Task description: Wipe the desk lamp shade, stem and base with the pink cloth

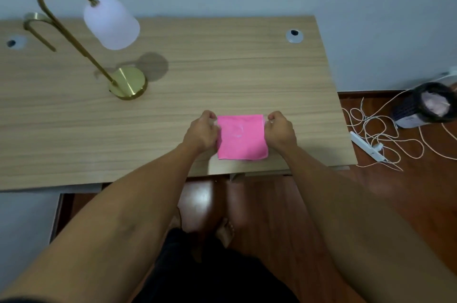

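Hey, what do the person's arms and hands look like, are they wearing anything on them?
Both forearms are bare, with no sleeves in view. The left hand and right hand wear no gloves, and no watch, ring or bracelet shows on either. The picture is too soft to tell finer details such as nails.

Matt pink cloth, glossy brass lamp base, frosted shade, wood-grain desk

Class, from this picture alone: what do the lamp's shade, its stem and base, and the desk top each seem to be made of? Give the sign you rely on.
Lamp shade: frosted glass or plastic, matte and milky; cannot tell which.
Stem and base: brass-coloured metal, brushed, with bright highlights.
Desk top: light wood-look laminate, probably, judging by its even printed-looking grain.
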{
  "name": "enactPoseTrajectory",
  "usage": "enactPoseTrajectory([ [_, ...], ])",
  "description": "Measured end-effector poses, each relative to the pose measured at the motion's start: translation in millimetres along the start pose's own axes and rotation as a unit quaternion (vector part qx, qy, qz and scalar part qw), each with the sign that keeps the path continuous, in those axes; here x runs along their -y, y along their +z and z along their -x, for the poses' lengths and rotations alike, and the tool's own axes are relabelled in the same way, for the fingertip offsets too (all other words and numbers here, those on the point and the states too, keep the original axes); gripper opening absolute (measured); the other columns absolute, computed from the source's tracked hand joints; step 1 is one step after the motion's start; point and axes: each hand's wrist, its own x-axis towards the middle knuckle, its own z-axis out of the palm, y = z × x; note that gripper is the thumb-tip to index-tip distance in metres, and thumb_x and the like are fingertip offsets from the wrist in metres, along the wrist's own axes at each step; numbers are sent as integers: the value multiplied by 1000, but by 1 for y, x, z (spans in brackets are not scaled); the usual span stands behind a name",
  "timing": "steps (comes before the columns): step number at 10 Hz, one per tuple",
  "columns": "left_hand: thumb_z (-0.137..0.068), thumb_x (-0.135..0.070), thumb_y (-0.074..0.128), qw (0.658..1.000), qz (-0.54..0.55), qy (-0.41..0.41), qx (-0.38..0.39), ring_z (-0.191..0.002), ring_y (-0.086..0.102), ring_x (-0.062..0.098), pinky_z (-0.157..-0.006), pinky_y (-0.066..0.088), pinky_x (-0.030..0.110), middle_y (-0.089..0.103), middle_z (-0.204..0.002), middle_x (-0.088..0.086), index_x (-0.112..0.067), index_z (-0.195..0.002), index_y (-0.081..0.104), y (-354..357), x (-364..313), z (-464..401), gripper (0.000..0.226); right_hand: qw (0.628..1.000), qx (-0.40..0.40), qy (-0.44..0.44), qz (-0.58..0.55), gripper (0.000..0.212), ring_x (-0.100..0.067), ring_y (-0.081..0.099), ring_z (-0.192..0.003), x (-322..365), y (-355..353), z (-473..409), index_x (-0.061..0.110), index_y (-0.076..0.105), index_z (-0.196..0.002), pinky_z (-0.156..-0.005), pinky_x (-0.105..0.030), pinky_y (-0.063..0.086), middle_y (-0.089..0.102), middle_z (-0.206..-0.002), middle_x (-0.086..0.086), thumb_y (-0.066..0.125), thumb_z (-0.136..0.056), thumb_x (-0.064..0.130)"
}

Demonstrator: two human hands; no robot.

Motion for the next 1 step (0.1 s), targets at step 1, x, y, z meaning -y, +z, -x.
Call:
enactPoseTrajectory([
  [1,-91,-31,59,1000,2,-13,-13,-89,65,33,-78,52,33,69,-94,8,-22,-113,58,-20,22,9,23,999,4,-37,-33,25,-35,64,-100,16,7,7,14,61,-120,-91,-41,55,69,-114,-15,47,-99,16],
])
